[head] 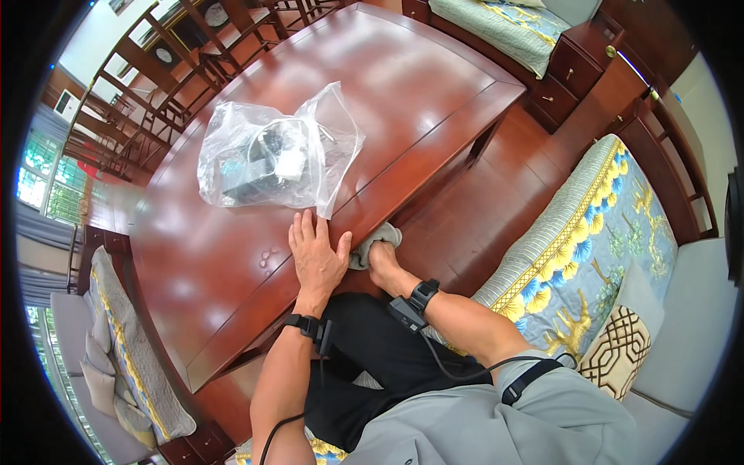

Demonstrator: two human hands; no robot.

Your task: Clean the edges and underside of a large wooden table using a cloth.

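My left hand [317, 254] lies flat on the edge of the polished wooden table [395, 145], fingers spread, its fingertips close to the rim of a clear plastic bag [343, 139]. Inside the bag are a dark box, a white cable and a white object, blurred by the plastic. My right hand [385, 261] is at the table's near edge, closed on a grey-green cloth [383, 234]; its fingers are partly hidden by the cloth and the table edge. A few water drops [267, 257] sit on the tabletop left of my left hand.
A sofa with a patterned cover [616, 232] and a cushion [619, 349] stands to the right. Another covered sofa [133, 349] is at the left. Wooden chairs [139, 75] stand beyond the table, and a drawer cabinet [572, 72] at the upper right. Cables run along both arms.
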